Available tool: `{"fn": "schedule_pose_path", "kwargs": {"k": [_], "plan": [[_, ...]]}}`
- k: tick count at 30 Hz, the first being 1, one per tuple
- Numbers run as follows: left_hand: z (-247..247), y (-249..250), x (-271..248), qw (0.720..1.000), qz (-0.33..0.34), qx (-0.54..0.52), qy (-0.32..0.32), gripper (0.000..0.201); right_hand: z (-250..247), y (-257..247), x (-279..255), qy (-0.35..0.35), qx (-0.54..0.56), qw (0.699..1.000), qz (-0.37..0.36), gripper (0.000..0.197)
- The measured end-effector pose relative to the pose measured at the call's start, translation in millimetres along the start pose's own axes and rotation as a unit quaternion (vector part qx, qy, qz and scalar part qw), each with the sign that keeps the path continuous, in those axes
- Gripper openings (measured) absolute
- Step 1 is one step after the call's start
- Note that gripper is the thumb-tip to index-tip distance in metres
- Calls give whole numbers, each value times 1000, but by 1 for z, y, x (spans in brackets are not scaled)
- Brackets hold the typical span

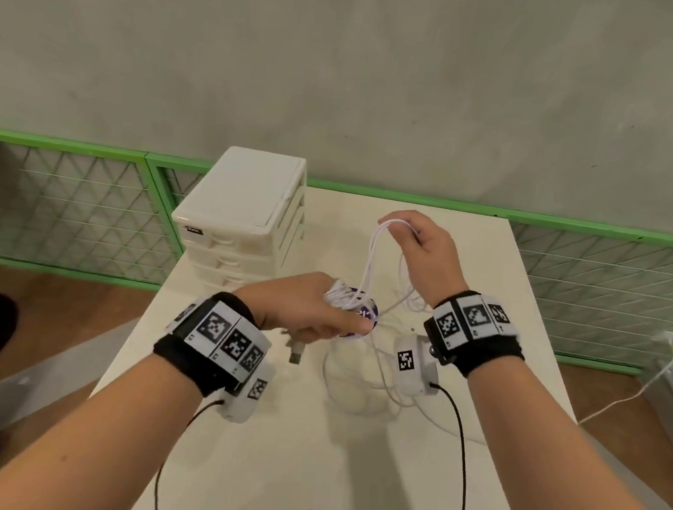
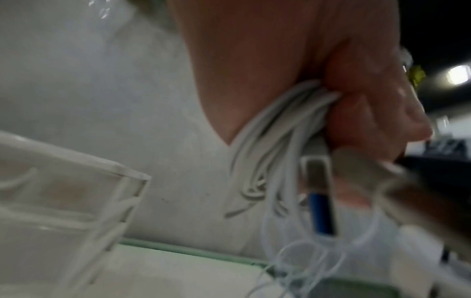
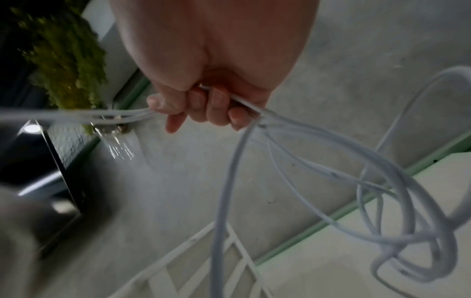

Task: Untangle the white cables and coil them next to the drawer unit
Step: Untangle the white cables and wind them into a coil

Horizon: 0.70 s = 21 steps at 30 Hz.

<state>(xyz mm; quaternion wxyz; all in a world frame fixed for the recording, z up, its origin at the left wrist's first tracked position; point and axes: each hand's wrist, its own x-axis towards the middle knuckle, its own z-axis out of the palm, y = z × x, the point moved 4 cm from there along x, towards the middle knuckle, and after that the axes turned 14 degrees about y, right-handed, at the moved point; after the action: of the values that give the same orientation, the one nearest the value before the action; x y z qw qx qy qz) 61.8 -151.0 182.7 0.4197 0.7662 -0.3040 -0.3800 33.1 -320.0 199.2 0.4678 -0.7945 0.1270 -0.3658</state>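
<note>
The white cables run taut between my hands above the surface, so I can tease strands apart. My left hand clenches a bundled coil; my right hand curls its fingers round lifted loops. More slack lies tangled below. The drawer unit stands just left, a purple disc underneath.

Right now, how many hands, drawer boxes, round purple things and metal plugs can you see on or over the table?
Hands: 2, the left hand and the right hand, both holding white cables
Drawer boxes: 1, the white drawer unit
Round purple things: 1, the purple disc
Metal plugs: 1, the plug below the left hand
Total: 5
</note>
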Motion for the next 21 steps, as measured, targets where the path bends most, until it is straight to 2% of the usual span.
{"fn": "schedule_pose_path", "kwargs": {"k": [2,4,5,8,11,14,17,18,19,20,21], "plan": [[3,16,-4,987,34,-147,-48,31,13,15,-6,-97,-87,991,9,14],[-3,37,-7,958,98,-258,-75,31,28,29,-24,-215,-180,960,18,18],[-9,46,-8,940,126,-306,-81,32,33,32,-34,-238,-193,952,14,18],[-30,67,-11,891,171,-419,-44,35,38,39,-56,-219,-168,961,11,18],[-47,82,-15,843,205,-493,69,42,38,47,-68,-219,-148,964,45,29],[-67,85,-16,777,221,-544,227,45,36,54,-72,-240,-173,954,53,13],[-93,76,-13,700,248,-537,400,37,31,53,-74,-246,-188,951,11,9],[-100,70,-13,690,257,-495,460,33,29,51,-73,-235,-176,956,-8,9],[-105,64,-13,692,262,-432,516,29,27,47,-71,-223,-166,960,-22,10],[-107,58,-10,708,257,-339,564,26,24,43,-69,-210,-155,965,-27,11],[-108,53,-6,745,241,-207,586,28,22,37,-66,-196,-139,970,-25,13]]}}
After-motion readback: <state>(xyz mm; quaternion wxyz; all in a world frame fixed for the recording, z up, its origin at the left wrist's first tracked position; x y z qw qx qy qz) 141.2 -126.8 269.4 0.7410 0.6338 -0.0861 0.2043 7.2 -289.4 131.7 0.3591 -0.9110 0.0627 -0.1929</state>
